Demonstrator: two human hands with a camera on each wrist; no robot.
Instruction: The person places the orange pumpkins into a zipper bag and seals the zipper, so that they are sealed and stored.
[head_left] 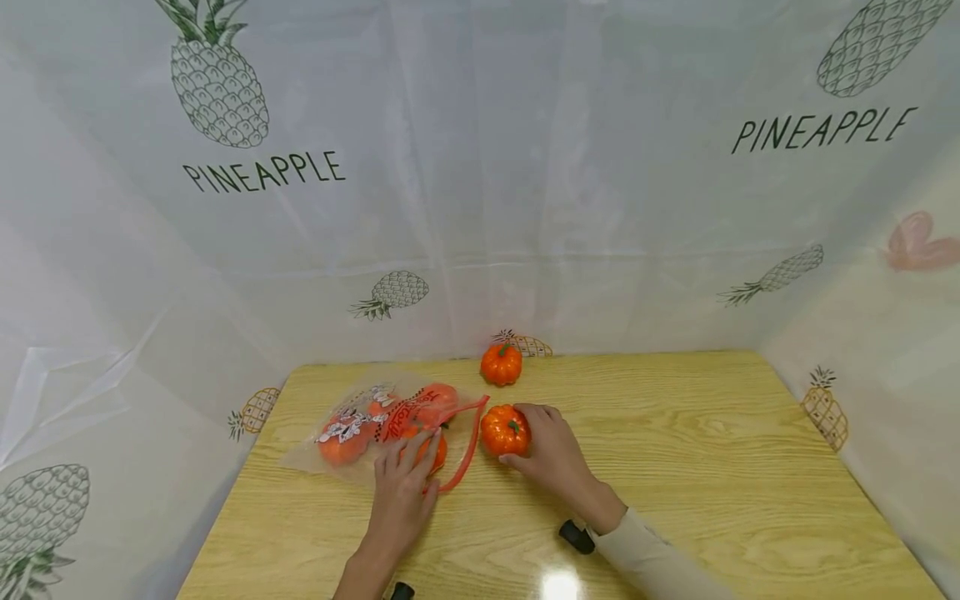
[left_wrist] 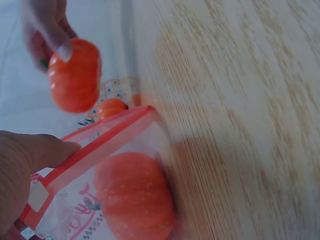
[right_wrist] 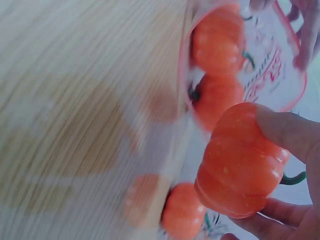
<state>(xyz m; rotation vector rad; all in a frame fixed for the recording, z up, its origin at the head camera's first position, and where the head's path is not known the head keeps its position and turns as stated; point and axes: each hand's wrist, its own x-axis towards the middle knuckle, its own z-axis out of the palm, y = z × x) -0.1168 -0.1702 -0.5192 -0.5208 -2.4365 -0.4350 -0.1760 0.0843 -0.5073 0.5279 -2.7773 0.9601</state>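
Note:
My right hand (head_left: pixel 551 454) grips a small orange toy pumpkin (head_left: pixel 501 429) with a green stem, thumb on one side and fingers on the other. The pumpkin is off the table, just right of the mouth of a clear plastic zip bag (head_left: pixel 474 442). That bag has a red-edged opening and printed cartoon figures and red lettering. By its edge, my left hand (head_left: pixel 405 487) holds the bag, thumb along the red strip (left_wrist: pixel 100 145) in the left wrist view. Several pumpkins lie inside, one of them a large pumpkin (left_wrist: pixel 135 195) close to the opening.
Another orange pumpkin (head_left: pixel 501 364) stands at the back edge of the wooden table (head_left: pixel 675 450), behind the held one. A pale curtain (head_left: pixel 525 167) printed with pineapples hangs behind and around the table. Dark straps (head_left: pixel 576 537) sit near my wrists.

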